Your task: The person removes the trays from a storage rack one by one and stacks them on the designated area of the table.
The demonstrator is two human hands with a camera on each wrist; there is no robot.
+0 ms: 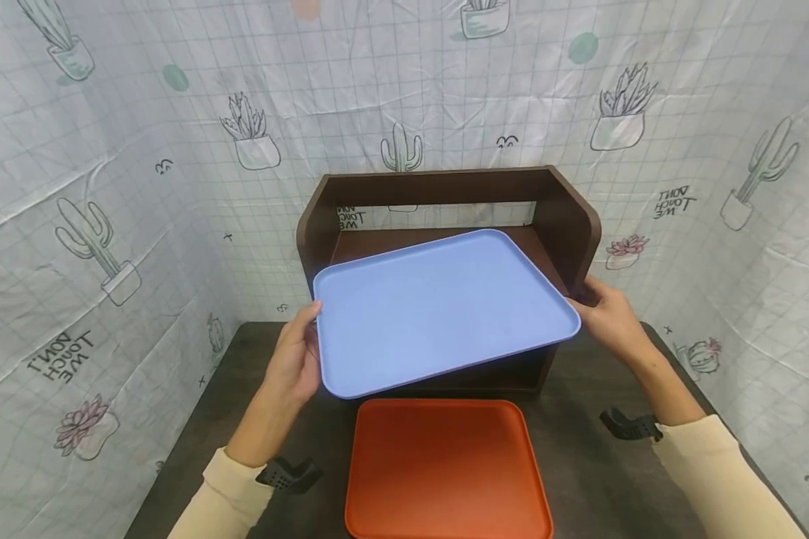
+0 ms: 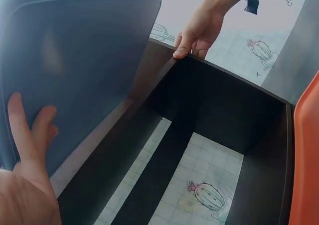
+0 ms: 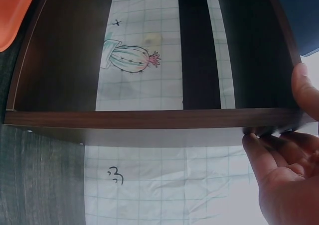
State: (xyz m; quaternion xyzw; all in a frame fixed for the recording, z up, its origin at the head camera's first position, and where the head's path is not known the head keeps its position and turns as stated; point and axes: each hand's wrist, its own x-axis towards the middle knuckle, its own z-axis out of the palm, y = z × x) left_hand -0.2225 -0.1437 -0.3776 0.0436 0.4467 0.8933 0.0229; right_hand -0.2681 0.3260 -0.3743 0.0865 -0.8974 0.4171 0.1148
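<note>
A light blue tray (image 1: 438, 311) hangs tilted in front of a dark brown wooden shelf (image 1: 569, 213). My left hand (image 1: 297, 359) holds the tray by its left edge, thumb on the rim. In the left wrist view, the fingers (image 2: 42, 120) of that hand lie spread against the tray's underside. My right hand (image 1: 610, 318) grips the front edge of the shelf's right side panel. The right wrist view shows its thumb on the inner side and its fingertips (image 3: 251, 138) on the outer face. The tray's right corner overlaps this hand's fingers in the head view.
An orange-red tray (image 1: 445, 464) lies on the dark table (image 1: 593, 479), in front of the shelf. Behind and at both sides hangs a white grid-patterned cloth (image 1: 445, 90) with plant drawings. Black devices (image 1: 290, 475) are strapped to both wrists.
</note>
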